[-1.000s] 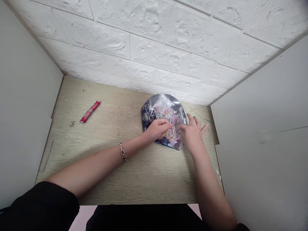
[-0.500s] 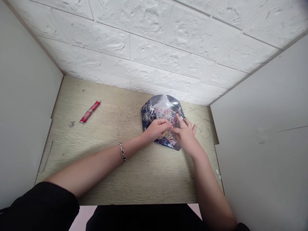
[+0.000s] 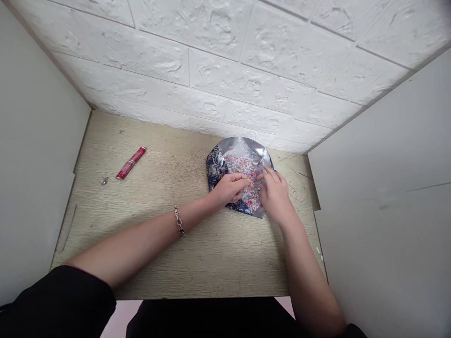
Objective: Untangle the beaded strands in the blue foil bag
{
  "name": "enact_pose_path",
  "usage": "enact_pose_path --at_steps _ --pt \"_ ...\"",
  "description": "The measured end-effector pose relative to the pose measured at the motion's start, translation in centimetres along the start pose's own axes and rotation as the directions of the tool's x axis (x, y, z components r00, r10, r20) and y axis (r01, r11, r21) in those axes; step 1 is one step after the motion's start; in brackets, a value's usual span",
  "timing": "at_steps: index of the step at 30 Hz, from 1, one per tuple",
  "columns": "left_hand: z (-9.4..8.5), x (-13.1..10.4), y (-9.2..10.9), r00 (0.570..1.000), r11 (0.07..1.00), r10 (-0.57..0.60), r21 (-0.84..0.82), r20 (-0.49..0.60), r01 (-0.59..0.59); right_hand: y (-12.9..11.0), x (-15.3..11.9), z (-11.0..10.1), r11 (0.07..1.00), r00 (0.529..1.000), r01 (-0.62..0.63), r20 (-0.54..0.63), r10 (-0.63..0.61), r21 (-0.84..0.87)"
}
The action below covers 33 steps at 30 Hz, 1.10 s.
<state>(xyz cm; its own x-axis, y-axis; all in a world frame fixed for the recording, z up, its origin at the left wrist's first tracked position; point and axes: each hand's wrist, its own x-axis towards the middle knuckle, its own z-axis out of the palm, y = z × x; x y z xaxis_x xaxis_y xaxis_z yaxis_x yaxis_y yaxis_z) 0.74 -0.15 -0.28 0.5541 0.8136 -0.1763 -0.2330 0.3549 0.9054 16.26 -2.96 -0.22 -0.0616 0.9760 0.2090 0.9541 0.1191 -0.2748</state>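
Note:
A foil pouch (image 3: 243, 143), silver inside with a dark blue patterned side, lies flattened on the table, with many small pink, white and red beads (image 3: 239, 164) spread on it. Over its middle, my left hand (image 3: 230, 188) is closed in a pinch; whatever sits at the fingertips is too small to name. My right hand (image 3: 276, 195) is just to the right, reaching in over the beads. Its fingers are loosely bent and apart, the tips at the beads and the pouch's right side. No held item shows in it.
On the left of the wooden table (image 3: 197, 263) lies a red tube (image 3: 131, 163), with small metal bits (image 3: 104, 180) near it. Thin wires (image 3: 299, 180) lie at the right. A white brick-pattern wall (image 3: 211, 70) stands behind, with panels on both sides.
My right hand has drawn away from the left fingertips, and its fingers have come closer together over the beads. My left hand keeps its pinch in nearly the same place.

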Motion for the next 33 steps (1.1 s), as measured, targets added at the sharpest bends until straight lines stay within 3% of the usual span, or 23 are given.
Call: enact_pose_path --at_steps 5,10,19,26,33 --pt "0.0 0.0 0.0 1.0 1.0 -0.011 -0.001 0.0 0.011 -0.1 -0.2 -0.6 0.999 0.994 0.032 0.102 -0.032 -0.005" --pt "0.0 0.1 0.0 1.0 1.0 -0.01 0.012 0.004 0.009 -0.5 -0.5 -1.1 1.0 0.974 -0.008 0.226 0.014 -0.027" --pt "0.0 0.0 0.0 1.0 0.999 -0.028 0.045 0.01 0.028 -0.6 -0.8 -2.7 1.0 0.912 -0.011 0.411 0.01 -0.001" --pt "0.2 -0.2 0.4 0.999 0.997 -0.049 0.065 0.01 0.048 -0.6 -0.8 -1.6 0.999 0.946 -0.026 0.321 0.038 -0.042" --pt "0.2 -0.1 0.4 0.998 0.996 -0.063 0.058 0.01 0.062 -0.2 -0.9 -0.9 0.998 0.977 0.028 0.215 -0.014 -0.062"
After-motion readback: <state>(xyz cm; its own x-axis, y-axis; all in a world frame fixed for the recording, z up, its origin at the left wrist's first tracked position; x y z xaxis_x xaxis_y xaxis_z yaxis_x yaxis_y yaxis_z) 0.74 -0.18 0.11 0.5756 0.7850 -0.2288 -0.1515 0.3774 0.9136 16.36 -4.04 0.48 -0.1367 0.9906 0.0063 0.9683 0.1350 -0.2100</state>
